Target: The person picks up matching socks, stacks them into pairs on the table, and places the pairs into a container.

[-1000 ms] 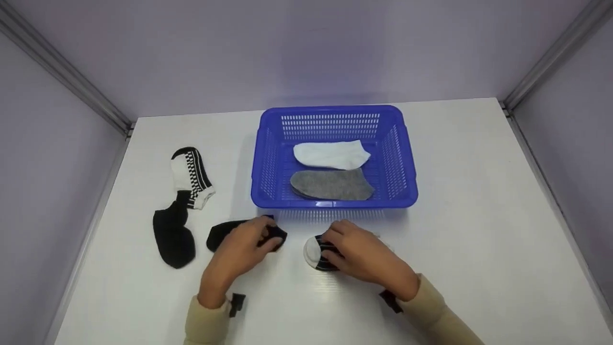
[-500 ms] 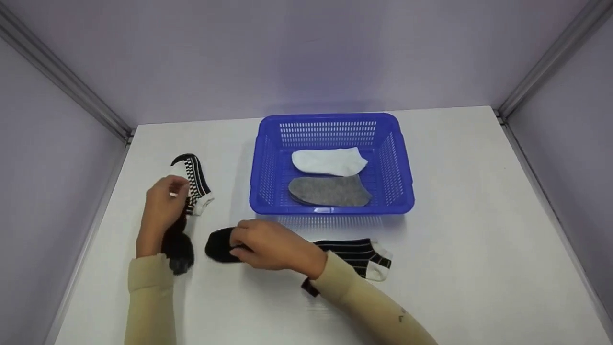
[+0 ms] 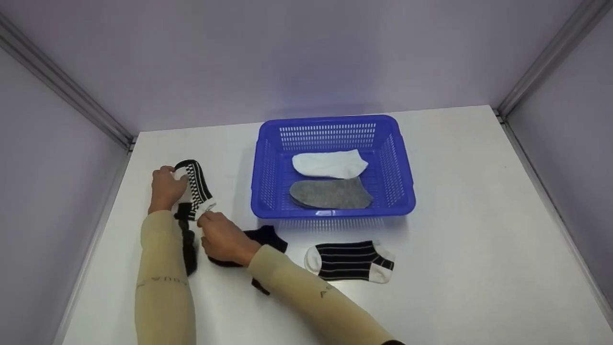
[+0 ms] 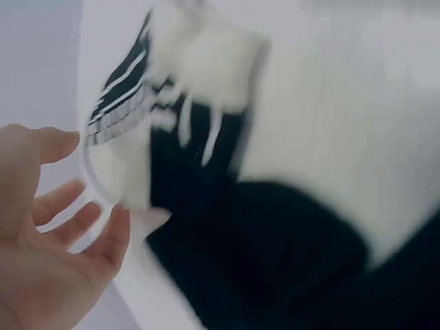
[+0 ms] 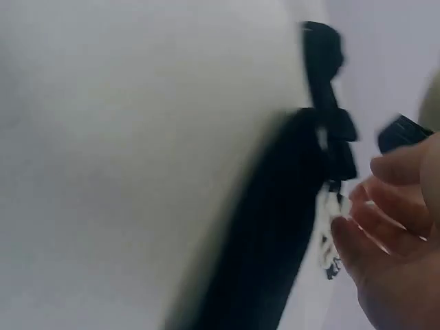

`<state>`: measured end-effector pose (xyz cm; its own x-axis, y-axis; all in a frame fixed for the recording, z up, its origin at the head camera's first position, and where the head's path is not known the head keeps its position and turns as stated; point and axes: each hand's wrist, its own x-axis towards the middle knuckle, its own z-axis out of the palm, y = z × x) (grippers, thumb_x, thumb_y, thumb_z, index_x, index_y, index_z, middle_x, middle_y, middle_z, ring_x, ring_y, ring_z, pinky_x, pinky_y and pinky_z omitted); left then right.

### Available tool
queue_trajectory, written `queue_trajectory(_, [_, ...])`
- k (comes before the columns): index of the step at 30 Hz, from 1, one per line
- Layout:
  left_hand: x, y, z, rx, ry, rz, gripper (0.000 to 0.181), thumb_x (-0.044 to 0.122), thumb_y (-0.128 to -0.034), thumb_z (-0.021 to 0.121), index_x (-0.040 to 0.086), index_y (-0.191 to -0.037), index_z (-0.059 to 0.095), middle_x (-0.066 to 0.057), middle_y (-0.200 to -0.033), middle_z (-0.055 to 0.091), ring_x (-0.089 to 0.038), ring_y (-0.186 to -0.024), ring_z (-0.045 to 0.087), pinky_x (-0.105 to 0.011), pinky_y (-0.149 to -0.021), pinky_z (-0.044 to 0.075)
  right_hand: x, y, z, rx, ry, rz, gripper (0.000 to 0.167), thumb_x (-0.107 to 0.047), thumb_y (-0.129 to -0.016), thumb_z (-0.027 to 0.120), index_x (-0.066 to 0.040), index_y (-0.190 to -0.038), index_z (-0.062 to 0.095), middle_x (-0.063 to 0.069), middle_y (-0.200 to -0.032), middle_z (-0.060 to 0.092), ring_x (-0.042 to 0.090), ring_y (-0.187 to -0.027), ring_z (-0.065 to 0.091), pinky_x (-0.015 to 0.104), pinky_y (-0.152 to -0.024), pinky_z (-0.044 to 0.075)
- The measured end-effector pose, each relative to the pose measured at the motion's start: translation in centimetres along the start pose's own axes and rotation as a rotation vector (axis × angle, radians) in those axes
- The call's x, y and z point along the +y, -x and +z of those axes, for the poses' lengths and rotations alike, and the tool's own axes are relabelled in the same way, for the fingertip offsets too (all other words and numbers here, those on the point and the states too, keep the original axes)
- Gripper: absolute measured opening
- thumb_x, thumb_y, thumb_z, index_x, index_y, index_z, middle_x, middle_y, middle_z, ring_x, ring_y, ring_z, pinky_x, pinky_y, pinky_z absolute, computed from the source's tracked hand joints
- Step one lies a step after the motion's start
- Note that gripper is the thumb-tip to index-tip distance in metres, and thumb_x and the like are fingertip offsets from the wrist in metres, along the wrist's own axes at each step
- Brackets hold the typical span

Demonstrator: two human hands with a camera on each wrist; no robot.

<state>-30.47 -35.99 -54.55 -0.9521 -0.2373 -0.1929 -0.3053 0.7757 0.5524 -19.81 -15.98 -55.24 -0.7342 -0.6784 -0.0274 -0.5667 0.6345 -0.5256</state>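
I judge the checkered sock point(image 3: 195, 184) light, soft and limp, best pinched at its cuff point(image 3: 206, 205), my left fingers point(image 4: 112, 237) wide at its side, my right fingers point(image 5: 361, 251) loosely parted.

Pale walls point(image 3: 316, 57) flank a white tabletop point(image 3: 459, 201) on three sides — grey strips point(image 3: 62, 82) in the corners.

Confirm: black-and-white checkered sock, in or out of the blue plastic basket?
Out. The head view shows the black-and-white checkered sock lying on the white table, left of the blue plastic basket.
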Motion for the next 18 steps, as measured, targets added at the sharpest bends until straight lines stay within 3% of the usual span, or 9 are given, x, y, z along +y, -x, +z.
queue_trajectory(2, [0.2,0.0,0.6,-0.017,-0.079,0.01,0.068,0.025,-0.1056,0.05,-0.006,-0.161,0.026,-0.039,-0.163,0.023,-0.061,-0.148,0.029,-0.066,-0.122,0.032,0.1,-0.4,0.3,-0.041,0.064,0.025,0.051,-0.024,-0.109,0.054,-0.011,-0.157,0.044,0.002,-0.164,0.044,0.017,-0.15,0.045,0.022,-0.121,0.039])
queue_trajectory(5, [0.5,0.0,1.1,-0.039,-0.164,0.039,0.069,0.027,-0.1053,0.051,-0.002,-0.163,0.027,-0.038,-0.164,0.025,-0.064,-0.148,0.026,-0.07,-0.12,0.032,0.9,-0.7,0.2,-0.107,0.097,0.047,0.06,-0.029,-0.111,0.051,-0.016,-0.166,0.031,-0.002,-0.174,0.028,0.019,-0.161,0.029,0.026,-0.128,0.029])
queue_trajectory(9, [0.6,0.3,0.9,-0.062,-0.157,0.071,0.067,0.032,-0.103,0.058,-0.005,-0.155,0.039,-0.039,-0.156,0.036,-0.059,-0.144,0.036,-0.067,-0.119,0.035,2.3,-0.9,-0.2,-0.116,0.112,0.052,0.057,-0.031,-0.111,0.049,-0.017,-0.164,0.035,-0.002,-0.171,0.035,0.022,-0.162,0.029,0.029,-0.13,0.028])
queue_trajectory(12, [0.4,0.8,0.4,-0.096,-0.148,0.085,0.066,0.036,-0.1002,0.065,-0.009,-0.146,0.047,-0.038,-0.149,0.046,-0.054,-0.137,0.047,-0.064,-0.116,0.041,3.0,-1.1,-0.5,-0.055,0.203,0.045,0.047,-0.033,-0.11,0.051,-0.017,-0.155,0.049,-0.002,-0.158,0.053,0.023,-0.15,0.046,0.03,-0.122,0.042])
queue_trajectory(14, [0.2,1.2,0.1,-0.114,-0.141,0.076,0.067,0.04,-0.0983,0.068,-0.01,-0.139,0.051,-0.036,-0.144,0.051,-0.051,-0.131,0.053,-0.062,-0.11,0.045,3.1,-1.1,-0.7,0.006,0.276,0.061,0.038,-0.033,-0.109,0.054,-0.017,-0.143,0.06,-0.002,-0.142,0.064,0.022,-0.134,0.057,0.031,-0.109,0.051])
queue_trajectory(17, [-0.2,1.6,0.0,-0.098,-0.107,0.043,0.072,0.048,-0.0975,0.068,-0.01,-0.136,0.052,-0.036,-0.141,0.054,-0.05,-0.124,0.057,-0.062,-0.106,0.048,3.0,-1.1,-1.0,0.107,0.352,0.146,0.028,-0.032,-0.104,0.06,-0.016,-0.125,0.067,0.0,-0.123,0.067,0.019,-0.112,0.059,0.029,-0.091,0.052])
queue_trajectory(18, [-0.3,1.7,0.0,-0.084,-0.091,0.033,0.075,0.05,-0.0976,0.067,-0.011,-0.138,0.05,-0.038,-0.141,0.052,-0.051,-0.124,0.056,-0.062,-0.106,0.048,2.9,-1.1,-1.0,0.115,0.426,0.169,0.025,-0.033,-0.104,0.06,-0.016,-0.12,0.069,0.0,-0.119,0.067,0.019,-0.108,0.059,0.03,-0.088,0.051])
